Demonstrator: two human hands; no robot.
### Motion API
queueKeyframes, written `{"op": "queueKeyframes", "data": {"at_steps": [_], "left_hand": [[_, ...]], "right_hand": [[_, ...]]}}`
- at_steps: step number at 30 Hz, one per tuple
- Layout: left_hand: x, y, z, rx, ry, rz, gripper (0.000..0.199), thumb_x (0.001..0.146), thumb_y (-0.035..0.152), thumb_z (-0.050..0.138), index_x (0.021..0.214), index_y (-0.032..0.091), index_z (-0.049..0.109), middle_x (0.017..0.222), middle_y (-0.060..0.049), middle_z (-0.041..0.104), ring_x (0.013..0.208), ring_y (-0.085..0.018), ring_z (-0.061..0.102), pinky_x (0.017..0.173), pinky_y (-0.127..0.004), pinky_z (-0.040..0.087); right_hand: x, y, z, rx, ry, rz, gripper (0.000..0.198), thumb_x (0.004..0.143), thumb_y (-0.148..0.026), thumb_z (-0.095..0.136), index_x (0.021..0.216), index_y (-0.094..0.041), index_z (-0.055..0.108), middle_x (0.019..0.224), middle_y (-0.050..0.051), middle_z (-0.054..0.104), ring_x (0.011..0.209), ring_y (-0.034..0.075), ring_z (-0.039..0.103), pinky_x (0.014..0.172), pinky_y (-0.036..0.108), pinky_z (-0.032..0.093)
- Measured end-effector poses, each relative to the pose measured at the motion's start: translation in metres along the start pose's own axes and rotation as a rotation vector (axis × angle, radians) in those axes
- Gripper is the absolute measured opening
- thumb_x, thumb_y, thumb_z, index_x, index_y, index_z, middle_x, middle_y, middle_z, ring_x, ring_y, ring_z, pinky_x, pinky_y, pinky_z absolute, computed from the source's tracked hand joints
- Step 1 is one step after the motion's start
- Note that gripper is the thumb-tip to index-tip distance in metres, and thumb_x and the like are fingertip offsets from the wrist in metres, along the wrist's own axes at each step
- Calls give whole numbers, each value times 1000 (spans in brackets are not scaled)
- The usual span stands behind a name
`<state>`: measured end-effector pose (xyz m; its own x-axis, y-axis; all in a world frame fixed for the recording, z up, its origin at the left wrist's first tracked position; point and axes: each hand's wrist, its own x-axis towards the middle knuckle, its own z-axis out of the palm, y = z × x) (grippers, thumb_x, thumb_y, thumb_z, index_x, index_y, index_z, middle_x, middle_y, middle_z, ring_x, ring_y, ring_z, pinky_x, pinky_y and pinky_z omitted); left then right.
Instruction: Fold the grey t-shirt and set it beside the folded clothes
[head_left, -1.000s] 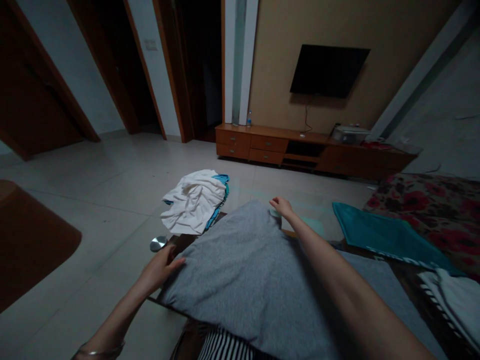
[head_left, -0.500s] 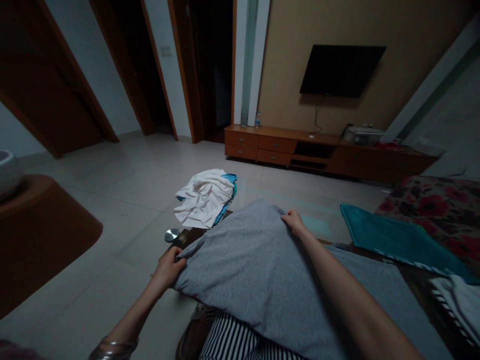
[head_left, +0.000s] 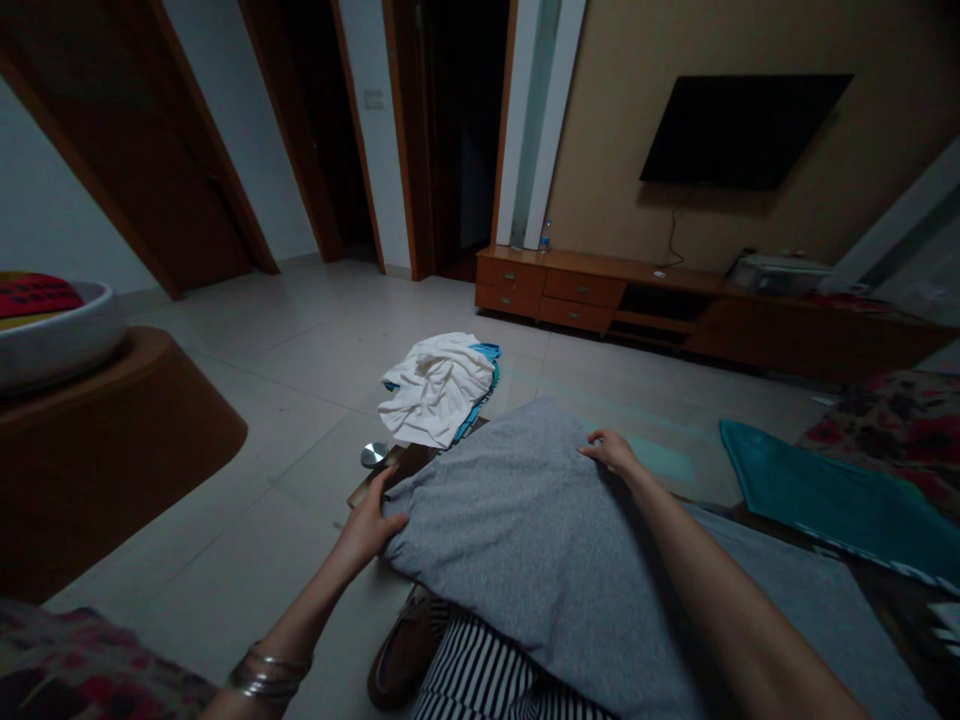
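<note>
A grey garment (head_left: 517,520) lies spread over the near part of a glass-topped table and hangs over its front edge. At its left corner is my left hand (head_left: 373,522), fingers stretched along the edge and thumb apart, touching the cloth. My right hand (head_left: 611,450) is over the garment's far right edge, its thumb and forefinger slightly apart with no cloth visibly pinched. Beyond the garment, a crumpled white garment (head_left: 435,385) rests on top of blue cloth (head_left: 486,352) at the table's far left end.
A teal cloth (head_left: 832,490) lies to the right, near a floral-covered seat (head_left: 915,430). On the left, a brown stand (head_left: 142,420) bears a white bowl (head_left: 90,335). A low wooden cabinet (head_left: 577,290) runs along the wall under a television (head_left: 746,130). Striped trousers (head_left: 487,670) show below.
Both hands have loosened from their pinch on the grey garment's edges, and the fingers have spread. The view has turned left, bringing more of the bowl into sight.
</note>
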<state>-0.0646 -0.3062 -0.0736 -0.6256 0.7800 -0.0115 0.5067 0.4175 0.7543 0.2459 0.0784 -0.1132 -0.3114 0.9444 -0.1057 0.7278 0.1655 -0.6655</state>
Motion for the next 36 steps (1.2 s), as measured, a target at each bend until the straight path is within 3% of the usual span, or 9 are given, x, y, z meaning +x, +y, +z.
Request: {"op": "queueKeyframes", "data": {"at_steps": [3, 6, 11, 15, 19, 26, 32, 34, 36], "left_hand": [[4, 4, 1, 86, -55, 67, 63, 67, 24, 58, 129, 16, 52, 118, -12, 59, 110, -26, 55, 94, -37, 43], [10, 9, 0, 184, -69, 70, 50, 71, 34, 60, 118, 16, 61, 105, -9, 59, 102, -25, 56, 91, -36, 43], [18, 21, 2, 256, -50, 106, 27, 77, 35, 59, 98, 18, 65, 99, -7, 57, 98, -24, 54, 86, -34, 42], [-2, 36, 16, 475, 99, 317, 15, 83, 22, 53, 91, 20, 65, 107, -9, 56, 106, -27, 47, 92, -40, 36], [-29, 39, 34, 648, 63, 478, 24, 89, 15, 43, 98, 21, 64, 101, -9, 59, 101, -25, 49, 95, -43, 33], [-32, 30, 44, 573, 13, 429, 23, 91, 16, 41, 100, 18, 62, 99, -9, 59, 96, -24, 52, 84, -35, 42], [-22, 29, 27, 378, 50, 266, 25, 91, 19, 40, 108, 16, 57, 107, -10, 58, 100, -21, 56, 86, -32, 46], [-22, 27, 25, 435, 14, 254, 24, 89, 16, 43, 107, 17, 58, 108, -10, 58, 102, -22, 55, 88, -33, 45], [-26, 25, 27, 509, -19, 272, 26, 85, 11, 45, 106, 18, 60, 108, -10, 58, 103, -23, 54, 90, -35, 44]], "right_hand": [[0, -11, 8, 10, -2, -26, 17, 57, -26, 73, 65, -21, 59, 58, -3, 54, 56, 12, 49, 51, 21, 31], [-4, -18, 8, 64, 13, 6, 14, 63, -23, 65, 75, -20, 59, 55, -4, 53, 51, 11, 47, 47, 21, 29], [-15, -23, 0, 183, -49, 60, 36, 64, -27, 69, 98, -17, 62, 68, 2, 65, 58, 15, 58, 50, 22, 38], [-18, -23, -3, 231, -117, 55, 41, 57, -26, 76, 95, -17, 64, 84, 7, 68, 73, 19, 63, 61, 26, 45], [-11, -20, 0, 124, -123, -62, 31, 54, -28, 76, 80, -17, 63, 79, 1, 65, 76, 19, 61, 65, 25, 44], [-11, -24, 6, 202, -131, -68, 32, 63, -32, 69, 90, -18, 61, 72, 1, 64, 62, 16, 59, 55, 23, 42], [-16, -25, -5, 29, 43, 51, 37, 70, -28, 67, 104, -14, 66, 92, 12, 69, 81, 22, 64, 68, 29, 47], [-17, -39, -4, -103, 132, -9, 34, 72, -27, 67, 103, -13, 67, 101, 16, 67, 93, 25, 61, 78, 32, 45], [-22, -69, 7, -272, 179, -212, 27, 80, -26, 61, 102, -14, 69, 105, 15, 65, 102, 24, 57, 87, 32, 41]]}}
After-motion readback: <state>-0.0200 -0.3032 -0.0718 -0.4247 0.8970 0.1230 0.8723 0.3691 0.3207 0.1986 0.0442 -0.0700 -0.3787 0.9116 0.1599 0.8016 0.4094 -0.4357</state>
